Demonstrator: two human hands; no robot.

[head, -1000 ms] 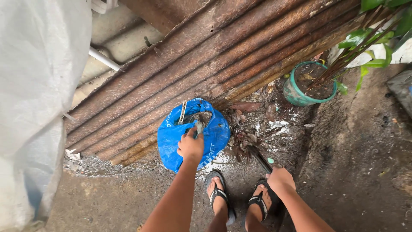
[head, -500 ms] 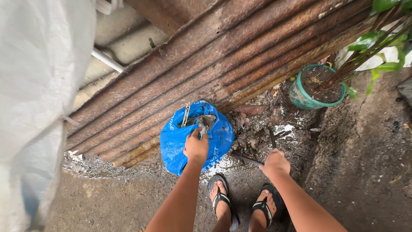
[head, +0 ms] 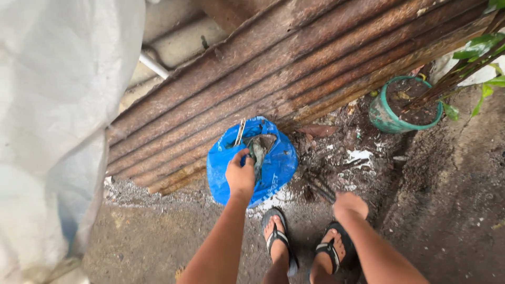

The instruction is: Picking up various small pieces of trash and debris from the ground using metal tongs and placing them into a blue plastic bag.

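blue plastic bag [head: 273,168] | against rusty corrugated sheet [head: 294,68] | open top, white lettering

ground [head: 158,247]: damp, dirty concrete | on it: blue bag [head: 273,168] by rusty sheet [head: 294,68]; green pot [head: 386,118]; wet leaf litter [head: 336,152]; sandalled feet [head: 279,244]

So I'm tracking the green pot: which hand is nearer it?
Right. The right hand is below-left of the green pot; the left hand grips the blue bag, farther left.
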